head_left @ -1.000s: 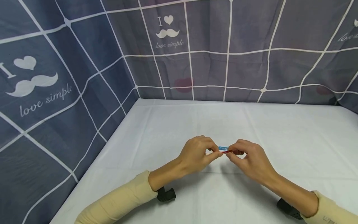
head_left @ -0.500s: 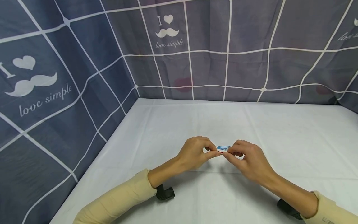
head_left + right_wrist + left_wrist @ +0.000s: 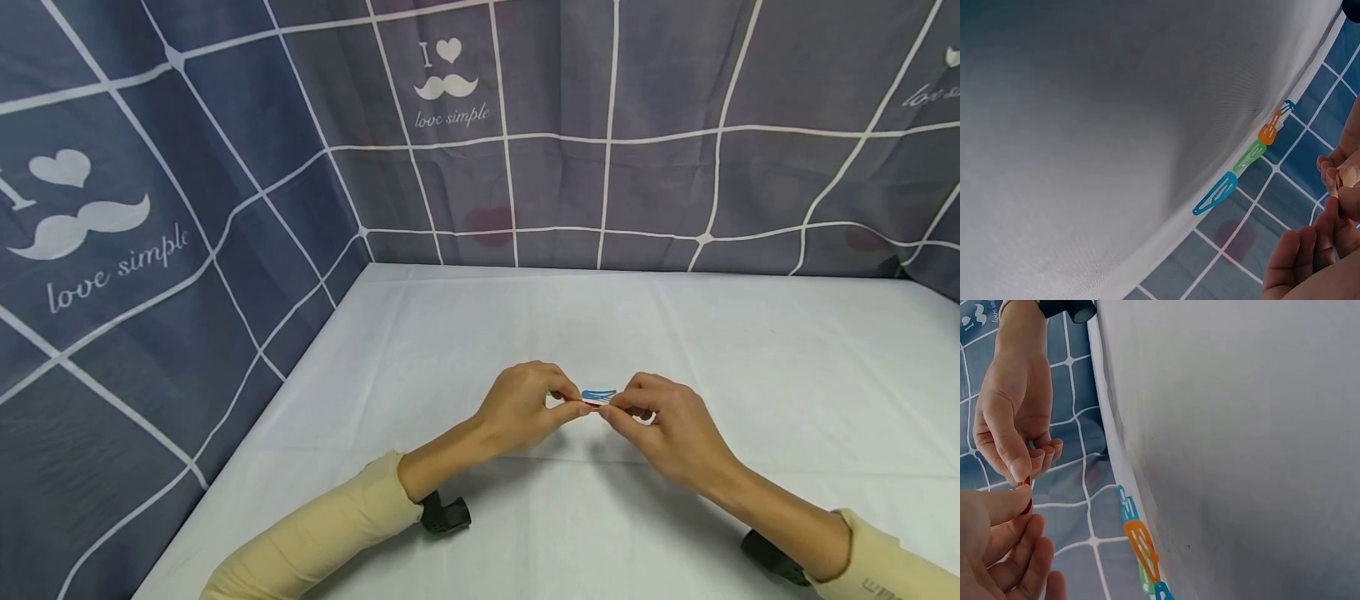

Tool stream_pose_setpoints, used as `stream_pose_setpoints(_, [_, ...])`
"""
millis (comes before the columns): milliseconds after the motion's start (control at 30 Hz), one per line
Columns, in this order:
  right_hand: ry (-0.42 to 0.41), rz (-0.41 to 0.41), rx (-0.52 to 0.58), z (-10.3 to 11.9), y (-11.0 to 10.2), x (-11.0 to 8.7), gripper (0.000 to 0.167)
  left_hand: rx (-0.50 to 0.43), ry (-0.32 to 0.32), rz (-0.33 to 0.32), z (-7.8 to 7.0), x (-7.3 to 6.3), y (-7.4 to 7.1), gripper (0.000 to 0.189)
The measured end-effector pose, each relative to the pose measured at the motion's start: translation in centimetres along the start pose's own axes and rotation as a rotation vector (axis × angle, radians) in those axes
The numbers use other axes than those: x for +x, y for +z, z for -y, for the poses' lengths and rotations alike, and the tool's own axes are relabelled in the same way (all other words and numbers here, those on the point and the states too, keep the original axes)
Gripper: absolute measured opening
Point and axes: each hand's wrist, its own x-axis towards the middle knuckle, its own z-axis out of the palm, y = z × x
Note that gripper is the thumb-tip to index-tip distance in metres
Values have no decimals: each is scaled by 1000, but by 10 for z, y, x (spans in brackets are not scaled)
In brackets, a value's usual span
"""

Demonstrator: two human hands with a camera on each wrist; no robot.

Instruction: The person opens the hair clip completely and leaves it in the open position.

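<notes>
A small red snap hair clip [image 3: 1027, 505] is pinched between both hands, each holding one end with thumb and fingertips. Seen from the head, my left hand [image 3: 528, 408] comes in from the left and my right hand [image 3: 671, 425] from the right, their fingertips nearly meeting. Fingers cover most of the red clip. Just beyond them a blue hair clip [image 3: 598, 396] lies on the white table. In the right wrist view an orange clip [image 3: 1268, 130], a green clip [image 3: 1250, 155] and another blue clip [image 3: 1289, 106] lie in a row with it.
White cloth covers the table [image 3: 480, 321]. Dark checked curtains [image 3: 562, 183] hang along its back and left sides. A black wrist camera [image 3: 446, 515] sits under the left forearm, and another [image 3: 774, 558] under the right.
The left fingertips have shifted slightly left, and more of the blue clip behind shows. Both hands keep their pinch on the red clip; the right hand is almost still.
</notes>
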Motion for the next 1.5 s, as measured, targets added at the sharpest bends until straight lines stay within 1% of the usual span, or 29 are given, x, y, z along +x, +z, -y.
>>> stream_pose_setpoints(100, [-11, -4, -14, 0, 0, 0, 19, 20, 4, 5, -1, 0, 1, 7])
stream_pose_setpoints(233, [-27, -13, -17, 1, 1, -1, 24, 46, 25, -7, -4, 0, 3, 9])
stream_pose_setpoints(333, [-28, -11, -13, 2, 1, -1, 25, 64, 35, -21, -5, 1, 4, 11])
stream_pose_setpoints(400, [-10, -3, -14, 3, 1, -1, 24, 62, 29, -25, -5, 1, 4, 10])
stream_pose_setpoints(500, [46, 30, -18, 4, -1, -1, 19, 43, 8, -20, -3, 1, 3, 8])
stream_pose_setpoints(600, [109, 90, -29, 5, -2, -1, 14, 36, -4, 7, 0, 1, 2, 6])
stream_pose_setpoints(700, [152, 154, -37, 6, -2, -2, 6, 40, -6, 48, 2, 0, 0, 5])
stream_pose_setpoints(800, [169, 200, -44, 5, -1, -1, 2, 40, -9, 80, 4, 0, 0, 4])
stream_pose_setpoints(900, [180, 232, -39, 5, 0, -2, 4, 33, -15, 98, 6, 0, 0, 4])
stream_pose_setpoints(1000, [182, 243, -31, 4, 1, -3, 8, 28, -15, 106, 8, 0, 1, 4])
stream_pose_setpoints(1167, [173, 224, -22, 3, 2, -3, 17, 26, -9, 124, 9, 0, 1, 4])
stream_pose_setpoints(1367, [157, 221, -17, 2, 2, -2, 15, 42, -5, 164, 11, 2, 3, 4])
stream_pose_setpoints(1500, [177, 238, -16, -1, 1, 0, 14, 69, -20, 207, 13, 6, 4, 4])
